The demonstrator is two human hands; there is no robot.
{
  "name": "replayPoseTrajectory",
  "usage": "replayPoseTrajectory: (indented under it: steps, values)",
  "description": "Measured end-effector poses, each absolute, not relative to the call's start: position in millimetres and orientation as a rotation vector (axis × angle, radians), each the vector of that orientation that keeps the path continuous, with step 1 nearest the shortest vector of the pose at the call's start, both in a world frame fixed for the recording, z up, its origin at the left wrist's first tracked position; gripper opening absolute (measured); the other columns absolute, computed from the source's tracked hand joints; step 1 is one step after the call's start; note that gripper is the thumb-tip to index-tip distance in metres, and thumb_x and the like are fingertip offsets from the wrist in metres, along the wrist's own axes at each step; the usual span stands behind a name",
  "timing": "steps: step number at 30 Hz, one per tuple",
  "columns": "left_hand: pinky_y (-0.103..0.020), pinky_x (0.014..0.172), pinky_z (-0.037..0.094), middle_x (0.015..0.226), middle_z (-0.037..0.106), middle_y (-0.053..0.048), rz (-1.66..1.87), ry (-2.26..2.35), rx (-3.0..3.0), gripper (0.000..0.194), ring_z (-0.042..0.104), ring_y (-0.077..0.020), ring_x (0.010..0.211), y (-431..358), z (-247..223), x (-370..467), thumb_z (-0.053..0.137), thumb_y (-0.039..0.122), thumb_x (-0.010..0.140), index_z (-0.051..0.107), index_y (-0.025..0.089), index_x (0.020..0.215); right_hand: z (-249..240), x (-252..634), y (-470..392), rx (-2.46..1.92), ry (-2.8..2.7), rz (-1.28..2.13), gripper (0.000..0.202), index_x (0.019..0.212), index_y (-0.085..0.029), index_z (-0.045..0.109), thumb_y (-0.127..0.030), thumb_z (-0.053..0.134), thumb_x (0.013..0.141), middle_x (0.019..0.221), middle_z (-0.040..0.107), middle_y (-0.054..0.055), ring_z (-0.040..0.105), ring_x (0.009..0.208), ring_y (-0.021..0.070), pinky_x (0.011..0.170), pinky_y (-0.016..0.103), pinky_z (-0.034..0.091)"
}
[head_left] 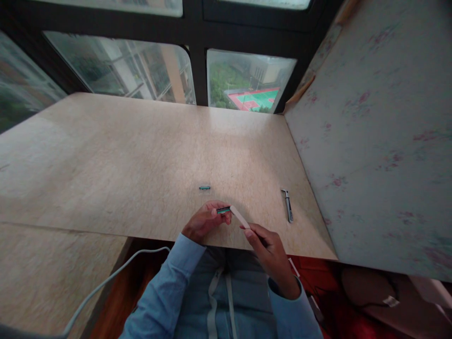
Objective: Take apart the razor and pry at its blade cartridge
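Near the front edge of the stone-patterned counter, my left hand [205, 220] pinches a small black and green razor cartridge [223, 210]. My right hand [270, 247] grips the lower end of a flat, pale stick [240, 217], whose upper end meets or nearly meets the cartridge's right end. Just beyond my left hand, another green and black cartridge [205, 188] lies in what looks like a clear tray. A razor handle [288, 207] with a dark grip rests on the counter to the right, its neck pointing away from me.
Dark-framed windows [199, 56] rise behind the counter [141, 155]. A floral-patterned wall [374, 141] borders it on the right. A white cable [106, 281] curves past the front edge at lower left, beside a lower surface [52, 268].
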State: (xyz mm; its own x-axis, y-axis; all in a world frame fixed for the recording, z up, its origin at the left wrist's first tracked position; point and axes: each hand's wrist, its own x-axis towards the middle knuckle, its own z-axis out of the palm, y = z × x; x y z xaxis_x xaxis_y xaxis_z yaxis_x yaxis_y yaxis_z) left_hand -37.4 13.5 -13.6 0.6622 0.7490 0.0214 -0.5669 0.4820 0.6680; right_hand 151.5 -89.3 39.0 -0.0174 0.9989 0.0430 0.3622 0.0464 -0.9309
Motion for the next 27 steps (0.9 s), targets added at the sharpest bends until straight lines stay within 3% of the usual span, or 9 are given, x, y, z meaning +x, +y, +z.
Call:
replayPoseTrajectory:
  steps: [16,27]
  values:
    - [-0.025,0.066,0.048,0.078,0.073,-0.005,0.793,0.462,0.636,0.049,0.063,-0.0139,0.067,10,-10,-38,0.092,0.046,0.05,0.079,0.015,0.085,42,127,-89,-1.346,-1.515,1.018,0.04,0.107,-0.012,0.076,-0.041,0.05,0.098,0.07,0.065,0.004,0.056,0.061,0.0147,0.056,0.024,0.041]
    - [-0.025,0.068,0.049,0.08,0.073,-0.005,0.812,0.42,0.68,0.042,0.063,-0.0136,0.068,8,-7,-38,0.087,0.047,0.062,0.078,0.017,0.09,40,134,-89,-1.394,-1.511,1.024,0.04,0.105,-0.012,0.076,-0.042,0.051,0.097,0.066,0.06,0.001,0.049,0.057,0.0123,0.053,0.023,0.037]
